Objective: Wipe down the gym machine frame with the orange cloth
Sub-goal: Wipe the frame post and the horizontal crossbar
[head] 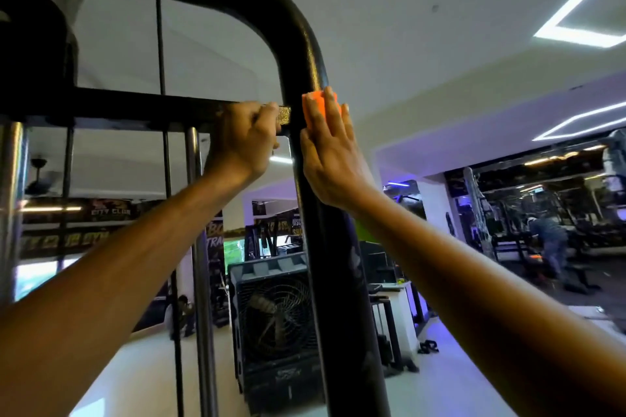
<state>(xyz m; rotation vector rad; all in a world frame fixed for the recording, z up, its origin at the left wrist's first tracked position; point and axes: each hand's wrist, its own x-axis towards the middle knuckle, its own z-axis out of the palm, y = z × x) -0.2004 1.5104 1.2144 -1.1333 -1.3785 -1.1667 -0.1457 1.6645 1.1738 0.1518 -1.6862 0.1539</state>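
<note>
The black gym machine frame point(306, 54) curves overhead and runs down as a thick upright post through the middle of the view. A horizontal black crossbar point(142, 105) joins the post at about hand height. My left hand point(245, 142) grips this crossbar just left of the post, fingers curled over its top. My right hand point(330, 149) lies flat against the right side of the post with straight fingers, pressing the orange cloth point(313, 108) onto it. Only the cloth's upper part shows above and between my fingers.
Chrome guide rods point(196, 247) and thin cables hang inside the frame at left. A black floor fan point(276, 318) stands behind the post. A person point(550, 240) bends over among other machines at far right. White floor lies below.
</note>
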